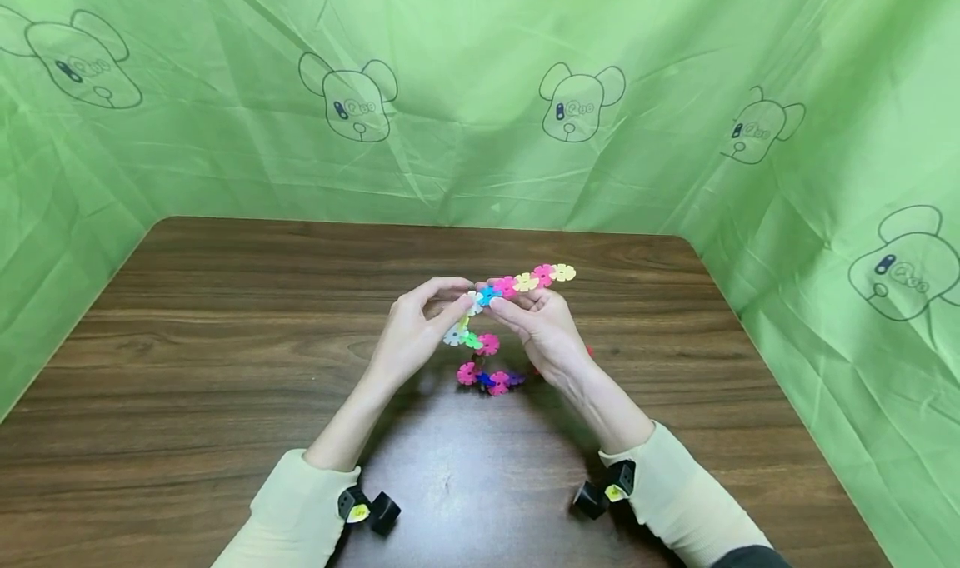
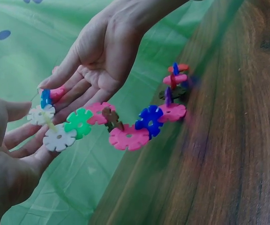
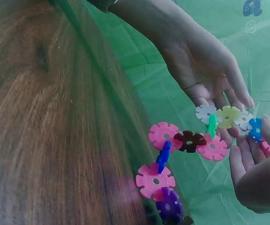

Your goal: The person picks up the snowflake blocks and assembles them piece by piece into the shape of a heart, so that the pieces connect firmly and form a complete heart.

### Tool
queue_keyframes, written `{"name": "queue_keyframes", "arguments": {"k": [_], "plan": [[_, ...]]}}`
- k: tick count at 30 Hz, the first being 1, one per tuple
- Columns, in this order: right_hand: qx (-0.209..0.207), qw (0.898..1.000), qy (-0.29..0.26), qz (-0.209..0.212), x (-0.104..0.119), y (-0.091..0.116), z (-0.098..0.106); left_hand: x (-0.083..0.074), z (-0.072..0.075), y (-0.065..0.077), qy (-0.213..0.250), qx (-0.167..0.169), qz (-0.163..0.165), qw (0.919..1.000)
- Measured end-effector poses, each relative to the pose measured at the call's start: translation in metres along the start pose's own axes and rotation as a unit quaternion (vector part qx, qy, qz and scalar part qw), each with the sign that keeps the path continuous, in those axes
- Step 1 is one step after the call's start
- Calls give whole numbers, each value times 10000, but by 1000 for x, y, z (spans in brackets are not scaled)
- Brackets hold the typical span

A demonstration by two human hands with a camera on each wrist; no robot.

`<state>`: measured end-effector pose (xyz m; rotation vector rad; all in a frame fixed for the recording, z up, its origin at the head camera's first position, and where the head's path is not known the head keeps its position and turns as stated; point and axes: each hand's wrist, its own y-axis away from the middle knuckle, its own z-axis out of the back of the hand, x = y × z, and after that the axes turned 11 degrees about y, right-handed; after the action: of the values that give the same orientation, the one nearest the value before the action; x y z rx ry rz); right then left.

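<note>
Both hands hold one chain of notched, flower-shaped plastic discs linked slot to slot, raised over the table. My left hand (image 1: 411,326) pinches the chain at a white disc (image 1: 475,304). Beside it, my right hand (image 1: 553,335) pinches the light blue disc (image 1: 491,294) between thumb and fingers. Past the right fingers, pink and yellow discs (image 1: 527,282) stretch out to the upper right. From the left hand the other part hangs: a green disc (image 2: 78,123), a brown disc (image 3: 190,141), a dark blue disc (image 2: 150,121) and a purple disc (image 3: 168,204) among pink ones.
The brown wood-grain table (image 1: 225,335) has rounded far corners. A green cloth (image 1: 465,168) with mouse-like line drawings hangs behind it and at both sides. Each pale sleeve carries a small black device (image 1: 384,514) at the wrist.
</note>
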<state>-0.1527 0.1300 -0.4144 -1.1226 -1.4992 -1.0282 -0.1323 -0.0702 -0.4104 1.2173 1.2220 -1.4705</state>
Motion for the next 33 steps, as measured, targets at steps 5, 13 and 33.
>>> {"name": "queue_keyframes", "arguments": {"k": [5, 13, 33], "plan": [[-100, 9999, 132, -45, -2, 0, 0, 0, 0, 0, -88, 283, 48, 9996], [-121, 9990, 399, -176, -4, 2, -2, 6, -2, -2, -480, 249, -397, 9977], [-361, 9883, 1470, -183, 6, -6, 20, 6, 5, -4, -81, -738, 29, 9972]]}}
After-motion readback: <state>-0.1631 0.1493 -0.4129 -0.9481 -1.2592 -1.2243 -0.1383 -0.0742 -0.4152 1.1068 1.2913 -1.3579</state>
